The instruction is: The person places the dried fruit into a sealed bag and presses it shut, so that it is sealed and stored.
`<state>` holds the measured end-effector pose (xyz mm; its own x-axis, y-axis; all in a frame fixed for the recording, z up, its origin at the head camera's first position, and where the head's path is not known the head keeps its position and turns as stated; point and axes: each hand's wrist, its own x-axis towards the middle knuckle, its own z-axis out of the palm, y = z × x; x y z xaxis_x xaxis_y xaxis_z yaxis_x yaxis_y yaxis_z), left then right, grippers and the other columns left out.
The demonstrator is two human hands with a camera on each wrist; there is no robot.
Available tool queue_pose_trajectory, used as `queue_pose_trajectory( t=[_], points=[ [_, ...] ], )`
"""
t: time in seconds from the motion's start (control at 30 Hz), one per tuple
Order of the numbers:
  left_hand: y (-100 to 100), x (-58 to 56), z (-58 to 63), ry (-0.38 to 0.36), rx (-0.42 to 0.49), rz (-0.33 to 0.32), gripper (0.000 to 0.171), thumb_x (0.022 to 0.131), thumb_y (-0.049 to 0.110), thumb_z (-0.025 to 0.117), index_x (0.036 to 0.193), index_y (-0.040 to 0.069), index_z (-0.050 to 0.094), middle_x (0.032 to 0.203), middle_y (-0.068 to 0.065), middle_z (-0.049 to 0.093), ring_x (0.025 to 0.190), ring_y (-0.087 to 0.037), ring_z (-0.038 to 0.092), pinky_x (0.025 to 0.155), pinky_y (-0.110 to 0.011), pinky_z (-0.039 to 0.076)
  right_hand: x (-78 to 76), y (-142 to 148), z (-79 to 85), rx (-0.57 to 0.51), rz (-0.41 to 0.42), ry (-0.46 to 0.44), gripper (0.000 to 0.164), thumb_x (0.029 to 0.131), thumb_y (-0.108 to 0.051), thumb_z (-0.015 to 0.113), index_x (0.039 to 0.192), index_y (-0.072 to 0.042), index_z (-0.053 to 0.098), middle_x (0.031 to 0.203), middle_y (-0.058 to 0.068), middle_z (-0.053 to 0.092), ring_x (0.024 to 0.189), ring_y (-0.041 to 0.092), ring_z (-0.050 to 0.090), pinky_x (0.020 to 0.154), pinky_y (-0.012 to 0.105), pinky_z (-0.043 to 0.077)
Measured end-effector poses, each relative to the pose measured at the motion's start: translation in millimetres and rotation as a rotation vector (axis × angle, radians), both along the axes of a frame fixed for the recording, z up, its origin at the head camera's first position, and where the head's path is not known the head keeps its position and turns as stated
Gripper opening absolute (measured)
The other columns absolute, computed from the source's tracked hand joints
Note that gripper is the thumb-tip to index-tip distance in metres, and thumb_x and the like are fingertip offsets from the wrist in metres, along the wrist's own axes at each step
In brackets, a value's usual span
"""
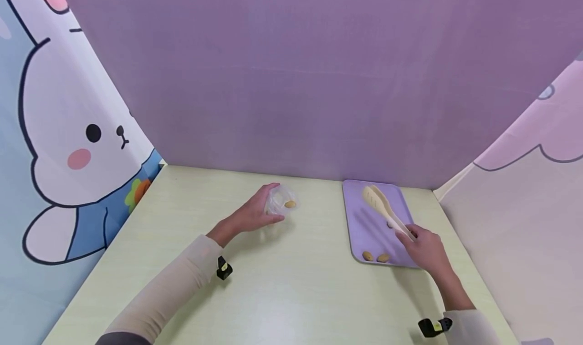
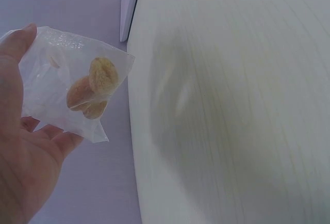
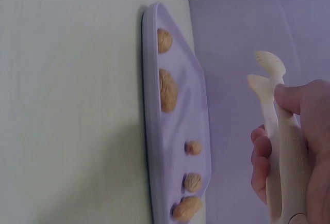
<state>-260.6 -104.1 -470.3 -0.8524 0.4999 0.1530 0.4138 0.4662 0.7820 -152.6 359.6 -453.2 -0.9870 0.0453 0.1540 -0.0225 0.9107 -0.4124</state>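
My left hand (image 1: pixel 256 209) holds a clear plastic bag (image 2: pixel 49 79) above the table, thumb on one side and fingers on the other. Several walnuts (image 2: pixel 103 76) lie bunched inside the bag. On the right, my right hand (image 1: pixel 427 250) grips cream-coloured tongs (image 1: pixel 383 208) by the handles, over a purple tray (image 1: pixel 352 208). The tongs' tips stand slightly apart in the right wrist view, with nothing between them. Several walnuts (image 3: pixel 168 92) rest on the tray, two of them along its near edge. The hand partly hides the tray's right side.
The pale wood-grain table (image 1: pixel 296 284) stretches between the hands and toward me. A purple backdrop (image 1: pixel 291 82) rises at its far edge. Cartoon-printed cloths hang at the left (image 1: pixel 59 132) and right (image 1: pixel 537 223).
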Motion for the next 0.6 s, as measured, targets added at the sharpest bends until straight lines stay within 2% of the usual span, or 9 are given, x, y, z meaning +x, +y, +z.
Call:
queue_pose_trajectory(
  t=[0.33, 0.6],
  points=[
    [0, -1.0, 0.0, -0.012, -0.007, 0.005, 0.095, 0.085, 0.031, 0.080, 0.159, 0.012, 0.024, 0.156, -0.013, 0.038, 0.132, -0.031, 0.048, 0.112, -0.054, 0.042, 10.0, 18, -6.1, 0.019, -0.050, -0.008, 0.047, 0.099, -0.038, 0.062, 0.121, 0.003, 0.069, 0.076, 0.007, 0.067, 0.071, 0.025, 0.056, 0.062, 0.035, 0.041],
    [1, -1.3, -0.3, -0.008, -0.001, 0.002, 0.095, 0.086, 0.032, 0.080, 0.159, 0.011, 0.024, 0.158, -0.014, 0.036, 0.135, -0.031, 0.047, 0.113, -0.055, 0.041, 11.7, 30, -12.7, 0.043, -0.069, -0.037, 0.048, 0.099, -0.037, 0.062, 0.121, 0.005, 0.067, 0.082, 0.014, 0.071, 0.072, 0.028, 0.058, 0.060, 0.038, 0.042]
  ],
)
